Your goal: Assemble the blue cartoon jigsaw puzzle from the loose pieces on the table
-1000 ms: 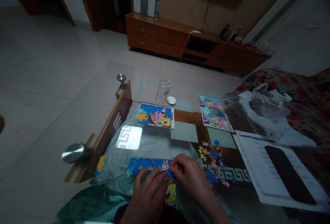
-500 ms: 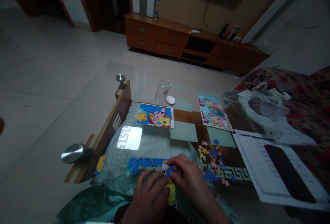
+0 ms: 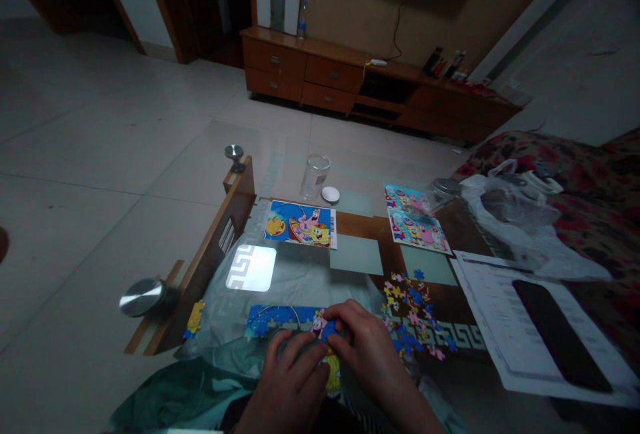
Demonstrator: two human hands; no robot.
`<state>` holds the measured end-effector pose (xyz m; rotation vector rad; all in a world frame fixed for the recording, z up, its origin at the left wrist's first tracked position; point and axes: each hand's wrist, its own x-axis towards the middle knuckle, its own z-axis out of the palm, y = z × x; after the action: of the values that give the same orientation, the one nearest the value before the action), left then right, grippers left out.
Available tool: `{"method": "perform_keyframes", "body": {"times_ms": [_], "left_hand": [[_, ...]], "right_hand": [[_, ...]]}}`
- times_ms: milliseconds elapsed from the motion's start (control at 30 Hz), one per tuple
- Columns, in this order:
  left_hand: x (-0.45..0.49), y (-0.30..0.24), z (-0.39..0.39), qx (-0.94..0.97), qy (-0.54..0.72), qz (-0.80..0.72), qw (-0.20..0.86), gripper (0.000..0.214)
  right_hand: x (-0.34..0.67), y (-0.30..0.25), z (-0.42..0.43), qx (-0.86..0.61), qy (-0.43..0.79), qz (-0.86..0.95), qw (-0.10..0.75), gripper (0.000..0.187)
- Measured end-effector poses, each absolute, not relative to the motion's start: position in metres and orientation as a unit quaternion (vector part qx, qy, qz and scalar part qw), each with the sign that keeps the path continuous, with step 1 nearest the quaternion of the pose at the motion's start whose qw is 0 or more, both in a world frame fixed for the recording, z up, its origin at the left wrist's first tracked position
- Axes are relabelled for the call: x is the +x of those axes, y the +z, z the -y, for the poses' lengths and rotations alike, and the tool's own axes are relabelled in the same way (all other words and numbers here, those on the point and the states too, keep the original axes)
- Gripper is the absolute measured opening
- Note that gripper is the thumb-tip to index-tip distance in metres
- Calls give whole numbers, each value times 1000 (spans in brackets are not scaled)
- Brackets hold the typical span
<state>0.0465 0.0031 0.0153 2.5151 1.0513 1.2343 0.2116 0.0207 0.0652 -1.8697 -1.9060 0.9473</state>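
Two bare hands work at the near edge of a glass-topped desk [image 3: 215, 234], bent over a partly built cartoon jigsaw puzzle [image 3: 285, 317]. The puzzle lies on a pale, crinkled sheet [image 3: 225, 334], directly below the person's chest. The right hand [image 3: 367, 347] has its fingers on a blue puzzle piece [image 3: 329, 331], while the left hand [image 3: 290, 374] curves over the puzzle just beside it. Each grip looks curled, but it is impossible to tell whether either is closed on a piece. Light fingertip pressure, with both hands close together, suits pieces this small.

A loose pile of colourful pieces [image 3: 413, 317] sits just right of the right hand. A printed puzzle picture [image 3: 300, 224] lies ahead, with open glass between it and the puzzle. A small yellow fragment [image 3: 195, 317] rests near the desk's wooden left edge, where the drop to the tiled floor [image 3: 90, 241] begins. A printed paper sheet [image 3: 530, 327] covers the right side.
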Motion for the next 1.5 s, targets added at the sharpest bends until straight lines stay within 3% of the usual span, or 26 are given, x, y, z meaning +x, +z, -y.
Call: {"method": "perform_keyframes", "body": {"times_ms": [1133, 1500], "left_hand": [[48, 14, -3, 838, 413, -347, 83, 32], [48, 15, -4, 841, 408, -345, 80, 36]], "right_hand": [[209, 63, -18, -654, 334, 662, 149, 40], [209, 64, -21, -658, 334, 656, 157, 32]]}}
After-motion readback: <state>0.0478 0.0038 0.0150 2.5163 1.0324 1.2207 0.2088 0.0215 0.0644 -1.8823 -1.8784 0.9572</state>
